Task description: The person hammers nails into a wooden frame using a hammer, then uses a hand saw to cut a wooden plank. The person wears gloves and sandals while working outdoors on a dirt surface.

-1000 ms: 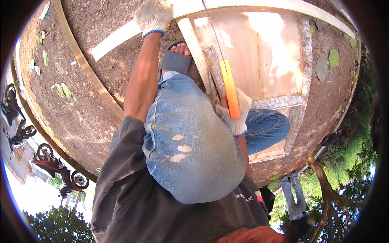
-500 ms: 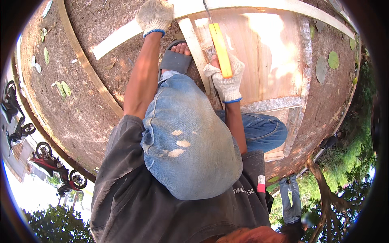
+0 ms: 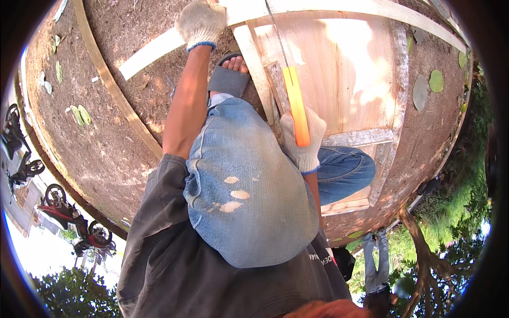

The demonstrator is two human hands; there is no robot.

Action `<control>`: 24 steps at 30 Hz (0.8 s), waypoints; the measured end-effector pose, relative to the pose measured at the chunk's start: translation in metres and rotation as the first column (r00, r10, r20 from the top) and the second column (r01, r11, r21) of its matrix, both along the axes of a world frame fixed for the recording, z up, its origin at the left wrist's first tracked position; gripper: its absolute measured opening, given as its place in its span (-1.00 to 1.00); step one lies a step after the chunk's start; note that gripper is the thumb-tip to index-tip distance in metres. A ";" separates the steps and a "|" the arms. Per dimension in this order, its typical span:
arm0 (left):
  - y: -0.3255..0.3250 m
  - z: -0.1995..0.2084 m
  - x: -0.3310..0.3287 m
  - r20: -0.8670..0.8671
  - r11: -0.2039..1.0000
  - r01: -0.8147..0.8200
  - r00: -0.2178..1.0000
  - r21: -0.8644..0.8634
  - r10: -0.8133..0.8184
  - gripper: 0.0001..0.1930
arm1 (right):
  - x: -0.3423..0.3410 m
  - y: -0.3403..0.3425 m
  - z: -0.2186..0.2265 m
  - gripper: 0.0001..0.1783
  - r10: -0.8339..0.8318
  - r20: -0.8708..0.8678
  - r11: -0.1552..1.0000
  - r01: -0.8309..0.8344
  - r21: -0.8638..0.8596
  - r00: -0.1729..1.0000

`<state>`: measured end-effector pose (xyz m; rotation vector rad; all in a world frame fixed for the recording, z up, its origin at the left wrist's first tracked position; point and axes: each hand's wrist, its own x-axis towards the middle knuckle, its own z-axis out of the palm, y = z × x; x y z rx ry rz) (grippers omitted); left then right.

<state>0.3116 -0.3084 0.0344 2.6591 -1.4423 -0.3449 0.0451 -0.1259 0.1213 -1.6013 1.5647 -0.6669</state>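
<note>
My right hand (image 3: 307, 139), in a knitted work glove with a blue cuff, is wrapped round the yellow-orange handle of a handsaw (image 3: 296, 106). The saw's thin blade, seen almost edge-on, runs up to a long pale wooden strip (image 3: 313, 6) and crosses it at the top of the view. My left hand (image 3: 200, 24), gloved likewise, is closed over that strip to the left of the blade; its fingertips are partly hidden. Beneath the strip lies a wooden panel (image 3: 339, 69) with a frame of battens. My sandalled foot (image 3: 229, 79) stands by the panel's left edge, below the strip.
Another long thin strip (image 3: 106, 74) lies on the leaf-strewn soil at left. My bent knee (image 3: 244, 185) rises between my arms. Motorcycles (image 3: 74, 220) stand at far left. Another person's legs (image 3: 376, 259) show at lower right, near a tree trunk (image 3: 424, 249).
My right hand has drawn the saw back toward my body, baring more of its blade. My left hand has stayed on the strip.
</note>
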 end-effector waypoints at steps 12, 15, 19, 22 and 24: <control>0.009 -0.008 0.000 0.037 0.999 0.044 0.998 -0.002 -0.044 -0.32 | 0.026 -0.028 -0.050 -0.80 -0.133 0.225 0.988 0.147 -0.044 0.965; 0.010 -0.020 0.011 0.005 0.993 0.115 0.993 -0.010 -0.115 -0.31 | 0.029 -0.025 -0.054 -0.80 -0.118 0.185 0.987 0.136 -0.088 0.976; 0.000 -0.048 0.062 -0.008 0.864 0.481 0.874 0.150 -0.486 -0.43 | 0.021 -0.028 -0.058 -0.81 -0.080 0.176 0.993 0.095 -0.077 0.981; 0.001 -0.003 0.072 -0.086 0.562 0.799 0.588 0.215 -0.804 -0.24 | 0.016 -0.033 -0.053 -0.82 -0.094 0.174 0.991 0.109 -0.083 0.980; -0.007 0.019 0.082 -0.388 0.646 0.645 0.763 0.409 -0.517 -0.14 | 0.016 -0.031 -0.055 -0.83 -0.092 0.191 0.993 0.104 -0.054 0.977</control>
